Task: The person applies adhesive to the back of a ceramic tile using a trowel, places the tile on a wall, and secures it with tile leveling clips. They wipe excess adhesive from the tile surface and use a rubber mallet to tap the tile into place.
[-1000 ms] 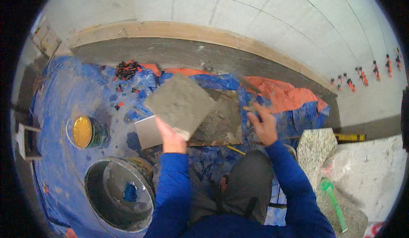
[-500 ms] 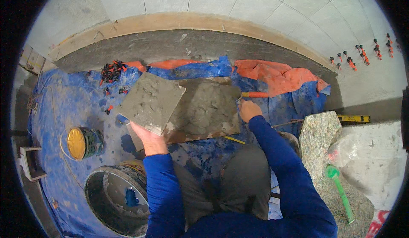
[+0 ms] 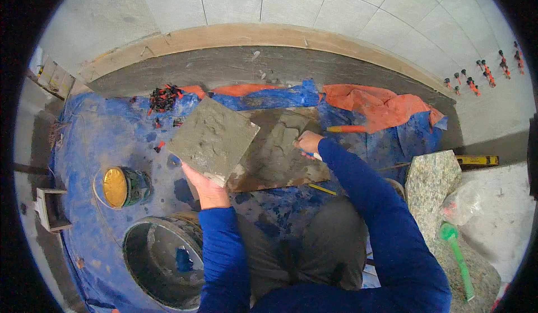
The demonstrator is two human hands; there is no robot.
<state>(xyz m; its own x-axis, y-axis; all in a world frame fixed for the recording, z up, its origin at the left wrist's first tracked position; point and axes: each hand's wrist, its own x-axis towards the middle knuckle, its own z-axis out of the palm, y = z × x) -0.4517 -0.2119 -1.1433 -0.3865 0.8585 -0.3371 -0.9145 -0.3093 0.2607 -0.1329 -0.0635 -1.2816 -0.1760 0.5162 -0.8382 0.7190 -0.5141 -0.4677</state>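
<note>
My left hand (image 3: 206,188) supports a square tile (image 3: 214,136) from beneath at its near corner. Grey mortar covers the tile's upper face, uneven and lumpy. To the right of the tile, more wet mortar (image 3: 270,157) is heaped on a flat board (image 3: 263,184). My right hand (image 3: 309,144) is closed around the handle of a trowel (image 3: 315,156) over the right part of this heap; its blade is mostly hidden by the hand and mortar. Beyond the board's right edge lies a tool with an orange and yellow handle (image 3: 346,128).
A blue tarp (image 3: 89,145) covers the floor. At left stand a large bucket (image 3: 134,257) and a small can (image 3: 115,187). Black-and-red tile levelling clips (image 3: 163,98) are piled at far left. A stone slab (image 3: 428,184), green scoop-like tool (image 3: 459,260) and yellow level (image 3: 476,160) lie right.
My right hand has moved left from the board's right edge, now over the mortar with the trowel. The left hand still holds the coated tile; the whole view has shifted slightly.
</note>
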